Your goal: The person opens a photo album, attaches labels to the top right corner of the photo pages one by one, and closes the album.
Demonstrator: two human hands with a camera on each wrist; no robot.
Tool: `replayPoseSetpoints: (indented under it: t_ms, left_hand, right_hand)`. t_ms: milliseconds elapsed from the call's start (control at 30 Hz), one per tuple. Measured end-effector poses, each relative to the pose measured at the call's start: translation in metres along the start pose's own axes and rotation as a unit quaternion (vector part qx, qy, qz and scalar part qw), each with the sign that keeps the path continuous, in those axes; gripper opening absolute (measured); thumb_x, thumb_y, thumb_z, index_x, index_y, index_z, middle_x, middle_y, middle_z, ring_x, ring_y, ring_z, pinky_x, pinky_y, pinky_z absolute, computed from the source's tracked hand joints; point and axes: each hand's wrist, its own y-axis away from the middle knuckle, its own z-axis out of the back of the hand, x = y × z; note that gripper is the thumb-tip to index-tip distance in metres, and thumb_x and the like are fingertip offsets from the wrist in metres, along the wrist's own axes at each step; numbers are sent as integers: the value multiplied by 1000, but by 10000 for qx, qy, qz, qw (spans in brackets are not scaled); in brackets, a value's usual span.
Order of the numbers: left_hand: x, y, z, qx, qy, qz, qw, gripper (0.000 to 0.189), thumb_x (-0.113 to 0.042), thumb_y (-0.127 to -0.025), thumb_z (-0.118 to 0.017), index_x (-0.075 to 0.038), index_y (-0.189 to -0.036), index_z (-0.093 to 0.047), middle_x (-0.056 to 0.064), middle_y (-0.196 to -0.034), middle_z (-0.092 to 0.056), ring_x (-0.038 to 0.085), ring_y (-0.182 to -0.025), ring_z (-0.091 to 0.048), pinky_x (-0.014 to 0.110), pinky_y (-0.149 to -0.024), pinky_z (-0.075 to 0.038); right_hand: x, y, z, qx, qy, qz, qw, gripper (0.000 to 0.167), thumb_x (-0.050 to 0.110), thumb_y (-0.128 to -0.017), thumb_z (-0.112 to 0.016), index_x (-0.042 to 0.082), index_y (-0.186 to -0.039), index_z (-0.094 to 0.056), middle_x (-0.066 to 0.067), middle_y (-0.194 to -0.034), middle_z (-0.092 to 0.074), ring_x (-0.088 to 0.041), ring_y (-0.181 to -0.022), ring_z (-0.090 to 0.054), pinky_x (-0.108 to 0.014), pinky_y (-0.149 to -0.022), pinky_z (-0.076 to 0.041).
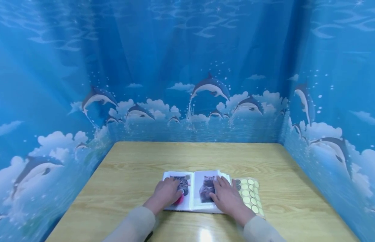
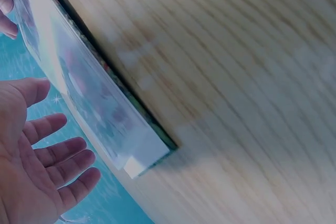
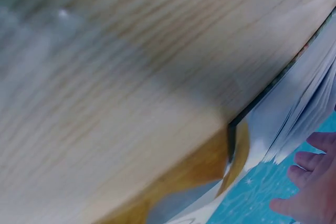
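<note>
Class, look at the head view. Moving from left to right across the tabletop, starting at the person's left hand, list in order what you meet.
Left hand → open book's centre fold → cat picture on the right page → right hand → sheet of pale round discs.

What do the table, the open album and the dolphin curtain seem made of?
Table: wood or wood-look laminate, smooth and somewhat glossy, judging by the pale grain and a bright reflection.
Album: probably paper pages in shiny clear plastic, since light glares across them in the left wrist view.
Curtain: likely printed fabric, fairly matt, as it hangs in soft folds; thin plastic sheeting is possible.
</note>
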Motion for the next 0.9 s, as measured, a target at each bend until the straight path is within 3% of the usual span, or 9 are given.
replayPoseSetpoints:
  t_ms: [100,233,533,733,900]
  left_hand:
    - [-5,-3,-1,-54,93,21,9999,42,-35,-89,-70,-3,-116,-69,18,-116,-64,35,-110,-59,53,-95,-48]
    - [-13,-6,-2,-211,109,-69,9997,38,-34,-88,-71,-5,-113,-70,15,-110,-65,33,-106,-60,51,-92,-49]
    - [-36,-15,-5,-637,-150,-642,9958,36,-37,-90,-70,-6,-109,-67,11,-99,-64,30,-94,-62,46,-80,-53]
    - [-63,-27,-3,-43,39,-393,9992,52,-46,-95,-62,-8,-130,-61,16,-133,-58,32,-125,-53,50,-104,-43]
    - [-89,-36,-1,166,213,-303,9992,55,-49,-96,-59,-10,-135,-59,15,-141,-53,31,-132,-47,50,-110,-38]
  right_hand:
    - [-8,3,0,-69,21,-91,9999,56,39,-98,-58,0,-138,-54,-24,-148,-44,-42,-138,-37,-69,-112,-20]
    - [-17,7,2,-166,-149,-303,9993,56,38,-98,-58,-2,-138,-54,-26,-148,-43,-44,-138,-36,-67,-113,-20]
    - [-51,19,11,-356,-455,-981,9935,56,34,-101,-53,-7,-139,-49,-30,-148,-40,-48,-138,-34,-73,-110,-15]
    - [-73,26,17,-184,-905,-1708,9810,62,35,-103,-47,-12,-143,-40,-35,-150,-30,-52,-140,-25,-72,-111,-11]
    - [-85,29,21,-65,-1102,-2215,9689,67,38,-103,-45,-15,-142,-36,-39,-149,-28,-56,-137,-26,-71,-109,-19]
